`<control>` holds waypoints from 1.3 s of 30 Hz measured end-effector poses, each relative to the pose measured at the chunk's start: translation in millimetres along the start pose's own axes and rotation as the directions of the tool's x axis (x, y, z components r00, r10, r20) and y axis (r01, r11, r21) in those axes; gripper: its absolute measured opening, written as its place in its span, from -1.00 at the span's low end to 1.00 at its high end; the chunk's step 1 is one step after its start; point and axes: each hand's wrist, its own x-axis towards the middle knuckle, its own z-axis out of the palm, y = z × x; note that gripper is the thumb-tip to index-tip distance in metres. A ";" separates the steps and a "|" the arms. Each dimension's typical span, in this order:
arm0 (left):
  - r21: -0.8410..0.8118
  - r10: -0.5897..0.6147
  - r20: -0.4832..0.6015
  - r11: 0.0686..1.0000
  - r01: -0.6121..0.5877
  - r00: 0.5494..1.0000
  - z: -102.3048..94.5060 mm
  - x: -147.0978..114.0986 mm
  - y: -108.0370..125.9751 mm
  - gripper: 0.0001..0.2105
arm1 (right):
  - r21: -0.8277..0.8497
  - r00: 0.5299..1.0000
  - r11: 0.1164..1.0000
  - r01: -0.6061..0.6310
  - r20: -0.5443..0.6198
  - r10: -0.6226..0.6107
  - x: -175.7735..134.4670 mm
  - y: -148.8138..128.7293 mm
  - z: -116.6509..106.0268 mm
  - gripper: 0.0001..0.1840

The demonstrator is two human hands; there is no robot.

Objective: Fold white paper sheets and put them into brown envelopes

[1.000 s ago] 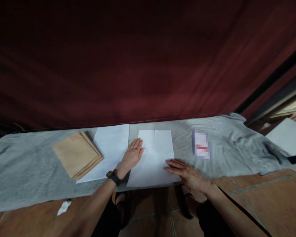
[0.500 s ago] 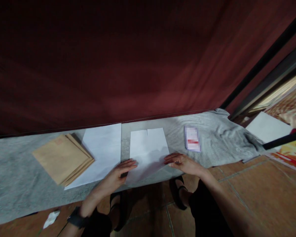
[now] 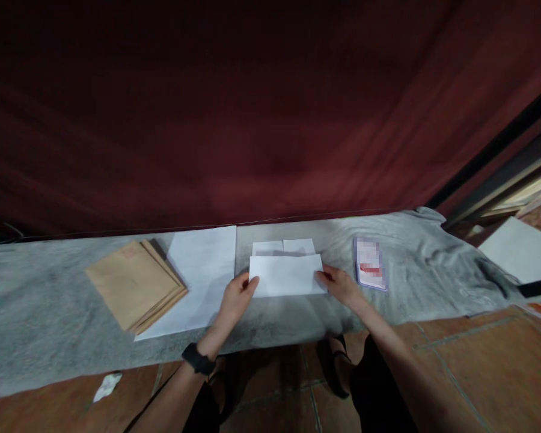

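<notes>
— Where is the folded sheet (image 3: 286, 276)?
— Over the grey cloth (image 3: 415, 264), between left hand (image 3: 238, 296) and right hand (image 3: 341, 286), touching both.
— Condition of each hand?
— Left: closed, pinching the folded sheet's left edge; right: likewise on its right edge.
— Other items noted?
— Brown envelopes (image 3: 134, 285), left of the folded sheet, partly over white paper (image 3: 205, 270).

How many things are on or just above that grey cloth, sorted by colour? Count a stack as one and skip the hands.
Brown: 1, the stack of envelopes
White: 2, the flat paper and the folded paper held in the left hand and right hand
Purple-edged: 1, the pixelated item
Total: 4
</notes>
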 end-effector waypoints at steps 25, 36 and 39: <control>0.689 -0.151 -0.209 0.679 0.255 0.966 18.3 41.3 37.5 -0.70 | -0.425 0.951 0.856 -0.294 -0.220 0.218 35.8 -40.3 9.2 -0.56; 0.743 -0.089 -0.231 0.627 0.235 0.969 28.4 45.8 31.1 -0.65 | -0.483 0.932 0.829 -0.281 -0.343 0.116 41.3 -42.0 19.5 -0.59; 0.748 -0.088 -0.225 0.623 0.230 0.970 28.1 46.1 31.2 -0.65 | -0.507 0.912 0.832 -0.227 -0.411 -0.002 40.4 -45.7 19.4 -0.61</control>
